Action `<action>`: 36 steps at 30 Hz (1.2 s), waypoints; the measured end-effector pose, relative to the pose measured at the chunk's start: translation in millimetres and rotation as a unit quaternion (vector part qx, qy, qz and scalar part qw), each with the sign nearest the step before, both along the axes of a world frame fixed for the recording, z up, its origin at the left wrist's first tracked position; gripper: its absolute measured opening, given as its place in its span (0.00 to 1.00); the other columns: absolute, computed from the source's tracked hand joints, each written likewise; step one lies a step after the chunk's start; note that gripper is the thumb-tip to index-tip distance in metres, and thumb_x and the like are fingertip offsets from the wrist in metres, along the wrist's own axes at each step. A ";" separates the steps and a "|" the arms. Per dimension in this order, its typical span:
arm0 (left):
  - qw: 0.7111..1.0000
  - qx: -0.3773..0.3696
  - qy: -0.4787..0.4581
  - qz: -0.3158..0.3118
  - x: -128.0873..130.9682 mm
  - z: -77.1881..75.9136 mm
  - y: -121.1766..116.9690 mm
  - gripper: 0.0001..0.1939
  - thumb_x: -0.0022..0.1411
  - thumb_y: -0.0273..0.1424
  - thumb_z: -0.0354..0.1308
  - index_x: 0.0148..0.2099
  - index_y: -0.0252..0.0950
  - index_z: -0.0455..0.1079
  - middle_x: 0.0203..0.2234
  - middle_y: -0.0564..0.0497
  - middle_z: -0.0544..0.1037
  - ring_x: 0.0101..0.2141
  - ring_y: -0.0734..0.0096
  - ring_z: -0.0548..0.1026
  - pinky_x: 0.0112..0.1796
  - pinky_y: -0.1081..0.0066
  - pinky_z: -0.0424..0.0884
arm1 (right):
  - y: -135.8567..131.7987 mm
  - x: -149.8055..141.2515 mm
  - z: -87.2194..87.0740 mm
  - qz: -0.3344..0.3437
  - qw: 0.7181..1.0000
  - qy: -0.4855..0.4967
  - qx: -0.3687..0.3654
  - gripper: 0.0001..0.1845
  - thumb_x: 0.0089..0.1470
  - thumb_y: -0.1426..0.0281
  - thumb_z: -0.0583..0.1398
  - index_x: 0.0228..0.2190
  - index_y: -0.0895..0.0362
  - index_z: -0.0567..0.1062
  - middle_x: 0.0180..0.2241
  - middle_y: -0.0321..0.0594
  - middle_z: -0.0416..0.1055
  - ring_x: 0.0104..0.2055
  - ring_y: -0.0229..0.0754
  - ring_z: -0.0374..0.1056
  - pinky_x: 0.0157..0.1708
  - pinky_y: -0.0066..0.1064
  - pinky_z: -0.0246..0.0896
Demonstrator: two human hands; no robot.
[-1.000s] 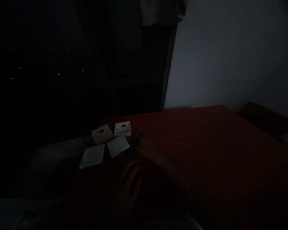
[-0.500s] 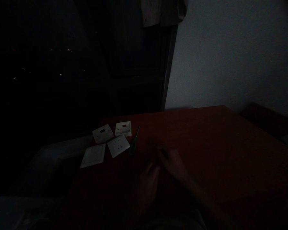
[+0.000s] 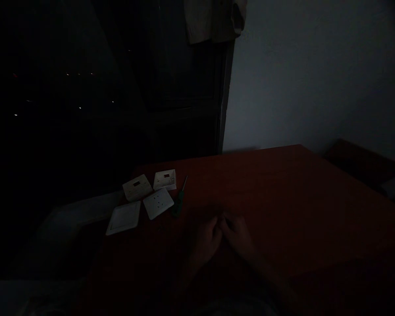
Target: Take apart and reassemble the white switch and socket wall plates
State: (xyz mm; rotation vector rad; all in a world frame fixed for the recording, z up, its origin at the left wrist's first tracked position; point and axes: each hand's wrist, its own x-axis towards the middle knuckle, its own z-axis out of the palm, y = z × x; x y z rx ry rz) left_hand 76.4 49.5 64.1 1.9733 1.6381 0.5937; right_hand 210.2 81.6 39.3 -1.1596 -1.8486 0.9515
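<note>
In dim light, my left hand point(image 3: 208, 241) and my right hand point(image 3: 238, 235) meet over the red-brown table point(image 3: 276, 188), fingers curled and fingertips touching or nearly so. No object shows in either hand. To their left lies a green-handled screwdriver point(image 3: 178, 204), its shaft pointing away from me. Beside it rests a white socket faceplate point(image 3: 158, 204) with dark slots. Behind that stands a white open mounting box point(image 3: 165, 180). A second white box point(image 3: 137, 188) with a rectangular hole sits left of it. Nearest the table's left side is a white square frame plate point(image 3: 123, 218).
Beyond the table are a dark window point(image 3: 69, 131) with small points of light and a pale wall point(image 3: 316, 79). A cloth point(image 3: 213, 19) hangs at the top. Another dark reddish surface point(image 3: 352, 160) stands at the far right.
My right hand has let go of the screwdriver and moved right and toward me. My left hand, spread earlier, has moved right, curled and come together with it. The view has shifted slightly.
</note>
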 end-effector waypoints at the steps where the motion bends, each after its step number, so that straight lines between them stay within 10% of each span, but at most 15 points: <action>1: 1.000 0.004 -0.008 0.001 -1.2 -2.4 0.0 0.12 0.66 0.27 0.46 0.43 0.39 0.70 0.37 0.50 0.78 0.37 0.68 0.76 0.38 0.71 0.66 | 0.2 0.0 -0.4 0.002 1.000 -0.001 0.001 0.13 0.55 0.69 0.51 0.21 0.56 0.66 0.22 0.34 0.67 0.24 0.36 0.62 0.25 0.26 0.52; 36: 0.999 0.016 0.033 -0.015 -2.9 5.6 -2.1 0.10 0.65 0.27 0.46 0.41 0.39 0.69 0.36 0.49 0.78 0.36 0.66 0.75 0.36 0.71 0.65 | -1.3 -0.3 -0.4 0.010 1.000 -0.012 0.007 0.13 0.55 0.70 0.50 0.21 0.56 0.65 0.22 0.34 0.67 0.24 0.36 0.62 0.25 0.25 0.53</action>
